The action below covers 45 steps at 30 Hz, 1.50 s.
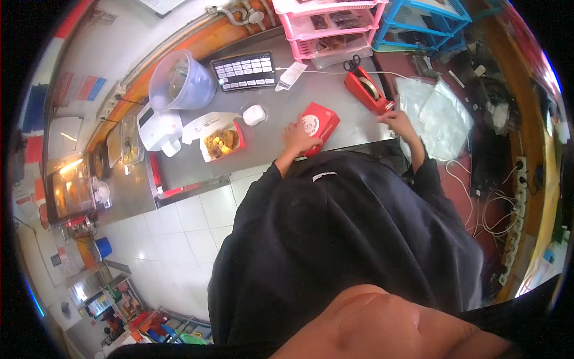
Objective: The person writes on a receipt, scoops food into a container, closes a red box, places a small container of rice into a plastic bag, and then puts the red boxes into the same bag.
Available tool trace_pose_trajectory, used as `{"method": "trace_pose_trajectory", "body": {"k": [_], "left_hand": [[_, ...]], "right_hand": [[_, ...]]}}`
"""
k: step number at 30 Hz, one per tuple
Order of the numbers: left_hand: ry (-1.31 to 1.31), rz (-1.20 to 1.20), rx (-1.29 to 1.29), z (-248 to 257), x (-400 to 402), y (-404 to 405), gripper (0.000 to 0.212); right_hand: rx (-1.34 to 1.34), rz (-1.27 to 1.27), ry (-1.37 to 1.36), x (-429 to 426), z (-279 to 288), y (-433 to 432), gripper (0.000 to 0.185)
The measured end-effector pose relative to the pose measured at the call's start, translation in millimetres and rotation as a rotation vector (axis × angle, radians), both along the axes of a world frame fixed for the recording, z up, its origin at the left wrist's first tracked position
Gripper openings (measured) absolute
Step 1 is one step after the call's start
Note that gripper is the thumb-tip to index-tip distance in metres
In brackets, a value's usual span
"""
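A closed red cardboard food box (329, 120) with a round white print lies on the steel counter (269, 143). My left hand (298, 137) rests on its left side, fingers spread over the edge and lid. My right hand (397, 123) is at the cutting end of a red tape dispenser (364, 89), fingers pinched; whether tape is between them is too small to tell. Black-handled scissors (352, 64) stand at the dispenser's back end. To the left, an open food box (223, 142) holds fried food and yellow bits. A small white wrapped item (254, 115) lies behind it.
A tablet (244, 71), a paper slip (291, 76) and a translucent bucket (181, 80) stand at the back, with a white receipt printer (159, 130) at left. Pink (332, 27) and blue racks (419, 24) rise behind. Clear plastic bags (437, 116) and loose cables (493, 220) lie at right.
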<state>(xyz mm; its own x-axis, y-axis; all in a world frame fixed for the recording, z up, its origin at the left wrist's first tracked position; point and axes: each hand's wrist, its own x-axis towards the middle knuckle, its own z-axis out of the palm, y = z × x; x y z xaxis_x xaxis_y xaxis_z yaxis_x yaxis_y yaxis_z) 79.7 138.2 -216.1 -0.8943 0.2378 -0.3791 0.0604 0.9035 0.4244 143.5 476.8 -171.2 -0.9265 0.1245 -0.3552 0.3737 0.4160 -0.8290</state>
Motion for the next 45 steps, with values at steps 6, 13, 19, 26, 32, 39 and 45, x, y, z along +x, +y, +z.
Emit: {"method": "trace_pose_trajectory", "body": {"k": [6,13,19,26,32,39,45], "left_hand": [[0.303,0.038,0.005,86.0,0.3,48.0,0.12],[0.32,0.183,0.058,92.5,-13.8,27.3,0.106],[-0.972,0.359,1.417,107.0,-21.1,-13.7,0.055],[-0.661,0.21,1.373,90.4,-26.8,-5.3,0.055],[-0.231,0.422,1.244,41.3,-36.5,20.6,0.069],[-0.015,0.334,0.829,16.9,-39.3,-48.5,0.048],[0.968,0.658,0.513,40.8,-91.5,-208.3,0.032]], "right_hand": [[-0.097,-0.011,0.248,-22.6,24.4,-127.3,0.032],[0.319,-0.093,0.167,-37.9,36.9,-140.2,0.058],[-0.076,-0.088,0.11,-42.2,28.9,-134.5,0.054],[-0.776,-0.183,0.01,-37.9,61.4,-149.8,0.062],[-0.628,-0.151,0.063,-40.1,68.0,-188.7,0.076],[-0.583,-0.473,0.042,-65.4,-31.9,-181.5,0.053],[0.585,-0.445,0.401,-88.0,-55.3,-173.5,0.065]]}}
